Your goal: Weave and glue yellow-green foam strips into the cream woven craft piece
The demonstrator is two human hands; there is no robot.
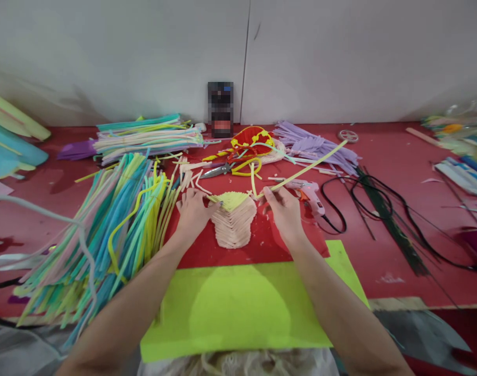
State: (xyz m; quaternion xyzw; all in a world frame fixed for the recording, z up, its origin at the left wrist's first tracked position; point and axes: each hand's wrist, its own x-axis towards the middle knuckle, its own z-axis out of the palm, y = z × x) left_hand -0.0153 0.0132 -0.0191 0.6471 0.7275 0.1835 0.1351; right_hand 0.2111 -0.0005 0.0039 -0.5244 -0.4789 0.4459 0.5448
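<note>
A cream and pale yellow piece [234, 224], made of pipe cleaners laid in V-shaped rows, lies flat on a red sheet. My left hand [196, 210] is closed at its upper left edge, thumb and fingers pinching there; a small shiny spot shows by the thumb tip. Between the thumb and fingers of my right hand [282, 209] is a pale yellow pipe cleaner [312, 168]. It slants up to the right, its lower end near the piece's upper right corner. Short cut bits [253, 177] lie just above the piece.
Pipe cleaner bundles [117, 209] fill the left side; purple ones [312, 141] lie behind. Scissors [223, 169] rest beyond the piece. At right are a pink glue gun [311, 196], its black cord [410, 219] and dark green stems [391, 224]. A phone [221, 109] leans on the wall.
</note>
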